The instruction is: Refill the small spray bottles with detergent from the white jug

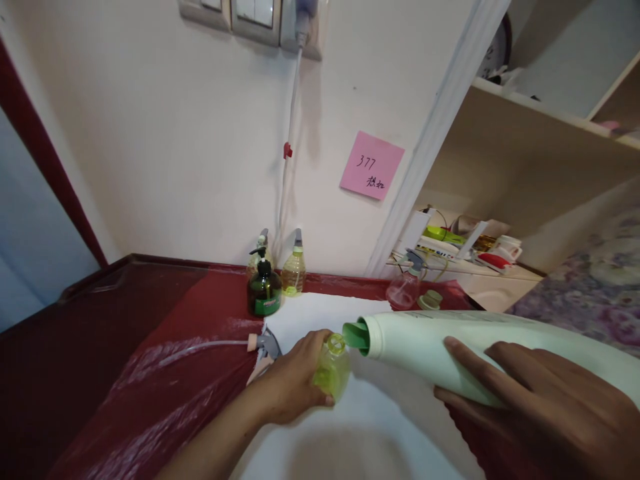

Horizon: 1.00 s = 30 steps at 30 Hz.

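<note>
My left hand (299,383) is wrapped round a small clear yellow-green bottle (333,373), whose open neck faces up. Tipped over on its side, a large pale green jug (415,350) is held by my right hand (540,393). Its green spout (354,335) is right beside the small bottle's mouth; I cannot make out any liquid running between them. To the left of my left hand lies a grey spray trigger head (267,343) with a peach collar and a long tube. A green cap (429,300) rests behind the jug.
A dark green pump bottle (264,290) and two spray bottles, one of them yellowish (293,270), stand by the wall. Another spray bottle (404,288) is at the right. White paper (320,313) covers part of the red tabletop (215,307). A cord (293,107) hangs from a socket.
</note>
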Available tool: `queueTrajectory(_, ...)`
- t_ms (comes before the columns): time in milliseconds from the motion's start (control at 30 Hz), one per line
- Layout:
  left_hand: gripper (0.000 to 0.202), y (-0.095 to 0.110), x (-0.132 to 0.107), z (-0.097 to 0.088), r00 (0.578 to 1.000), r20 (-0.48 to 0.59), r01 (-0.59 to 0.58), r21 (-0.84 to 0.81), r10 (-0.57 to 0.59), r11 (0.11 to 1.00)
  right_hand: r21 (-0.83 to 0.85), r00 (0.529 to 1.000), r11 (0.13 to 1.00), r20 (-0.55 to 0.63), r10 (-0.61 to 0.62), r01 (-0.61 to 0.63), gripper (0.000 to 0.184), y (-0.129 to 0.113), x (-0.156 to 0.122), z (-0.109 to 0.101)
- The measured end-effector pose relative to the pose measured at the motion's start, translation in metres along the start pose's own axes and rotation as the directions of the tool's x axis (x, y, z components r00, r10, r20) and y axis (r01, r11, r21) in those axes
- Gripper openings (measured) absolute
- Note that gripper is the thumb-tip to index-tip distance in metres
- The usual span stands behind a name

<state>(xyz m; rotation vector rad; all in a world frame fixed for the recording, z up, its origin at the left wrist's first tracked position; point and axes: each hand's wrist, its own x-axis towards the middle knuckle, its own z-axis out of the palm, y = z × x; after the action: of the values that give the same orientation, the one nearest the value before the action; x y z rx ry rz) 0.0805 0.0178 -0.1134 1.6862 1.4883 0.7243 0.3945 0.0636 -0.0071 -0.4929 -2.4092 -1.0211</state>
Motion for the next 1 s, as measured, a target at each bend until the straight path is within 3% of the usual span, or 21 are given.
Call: queueTrajectory(1000, 0.09, 0.001, 0.0017, 0.0005, 1.0, -0.001, 0.027, 0.015, -0.027, 1.0, -0.027, 0.999, 0.999, -0.029, -0.019, 0.018, 0.028, -0.0001, 0.0059, -0.0024)
